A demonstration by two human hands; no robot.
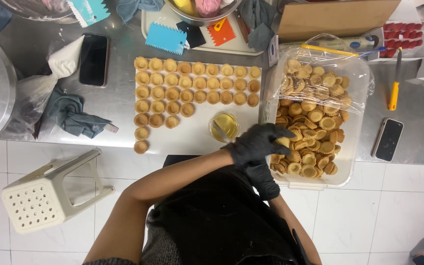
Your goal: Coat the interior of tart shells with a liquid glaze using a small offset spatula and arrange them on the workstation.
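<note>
On the steel worktop [123, 98] a white board [192, 132] carried rows of small tart shells [192, 83]: three full rows across the top, a shorter fourth row, and a few more running down the left edge, so the lower right of the board was bare apart from a small clear cup of yellowish liquid [224, 126]. Just right of it, a clear plastic tub [354, 147] with film folded back held a heap of loose shells [315, 122], so by the look of it most remained to be laid out. The left hand [256, 143], in a black glove, was closed around one shell [283, 142] over the tub. The right hand [262, 179], also gloved, rested at the tub's near rim; I could not tell its grip.
</note>
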